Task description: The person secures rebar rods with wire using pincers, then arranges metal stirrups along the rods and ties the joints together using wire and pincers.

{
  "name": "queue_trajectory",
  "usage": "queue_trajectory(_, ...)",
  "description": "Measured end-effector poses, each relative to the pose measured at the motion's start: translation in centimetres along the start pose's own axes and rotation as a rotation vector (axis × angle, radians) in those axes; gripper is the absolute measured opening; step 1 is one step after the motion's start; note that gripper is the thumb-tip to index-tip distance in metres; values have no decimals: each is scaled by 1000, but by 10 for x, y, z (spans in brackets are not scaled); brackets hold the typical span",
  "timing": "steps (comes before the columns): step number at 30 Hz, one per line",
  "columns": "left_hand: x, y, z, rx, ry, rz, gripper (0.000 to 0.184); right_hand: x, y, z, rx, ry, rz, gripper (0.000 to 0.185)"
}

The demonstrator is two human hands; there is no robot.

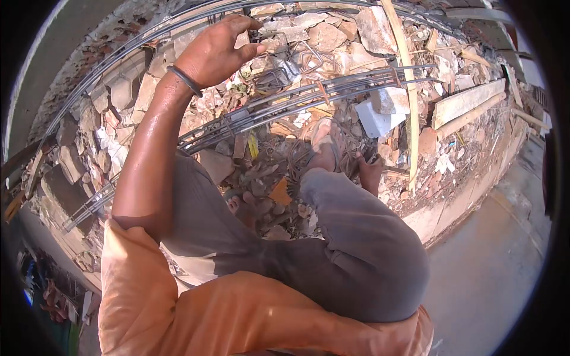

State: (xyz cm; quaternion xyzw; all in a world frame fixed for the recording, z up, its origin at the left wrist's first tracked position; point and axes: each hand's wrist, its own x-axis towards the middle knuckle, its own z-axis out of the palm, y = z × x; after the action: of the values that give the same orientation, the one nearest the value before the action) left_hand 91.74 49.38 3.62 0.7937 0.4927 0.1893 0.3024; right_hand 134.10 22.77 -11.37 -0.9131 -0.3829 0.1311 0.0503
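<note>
My left hand [221, 50] is raised over the rubble at the top, with thumb and fingers apart and nothing seen between them. A dark band [185, 81] circles that wrist. Bent wire pieces [312, 59] lie on the stones just right of it. Below runs a bundle of long steel rebars [255, 113], tied with wire. My right hand [371, 172] is low beside my right knee, in shadow and partly hidden. Its fingers look curled round something dark that I cannot make out. Near it are my sandaled foot [326, 142] and a white block [380, 118].
Broken bricks and stones [326, 37] cover the ground. A long wooden strip [411, 101] crosses the rebars, and a plank [469, 102] lies at right. More long bars [107, 62] curve along the wall at upper left. A concrete edge [442, 219] borders the rubble.
</note>
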Motion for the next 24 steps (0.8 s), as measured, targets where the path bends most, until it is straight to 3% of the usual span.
queue_trajectory(1, -6, 0, -7, 14, -9, -2, 46, 0, -2, -5, -155, 48, -63, 47)
queue_trajectory(5, -24, -3, -26, 38, 8, -41, 45, 18, -46, -42, 572, -60, -47, 45)
queue_trajectory(8, -35, -1, -38, 23, 33, -82, 46, 6, -138, -73, 704, -377, -97, 39)
queue_trajectory(10, -46, -5, -46, 37, 52, -106, 47, -9, -186, -74, 493, -146, -550, 31)
queue_trajectory(13, -69, -11, -61, 47, 96, -157, 48, -27, -245, -92, 372, -243, -940, 38)
queue_trajectory(16, -115, -7, -101, 80, 161, -339, 49, -40, -283, -81, 152, -289, -1393, 50)
queue_trajectory(20, -200, -31, -125, 25, 521, -503, 44, -55, -311, -63, -226, -523, -1542, 81)
queue_trajectory(24, -319, -63, -92, 262, 1134, -715, 46, -53, -303, -37, -308, -518, -1545, 86)
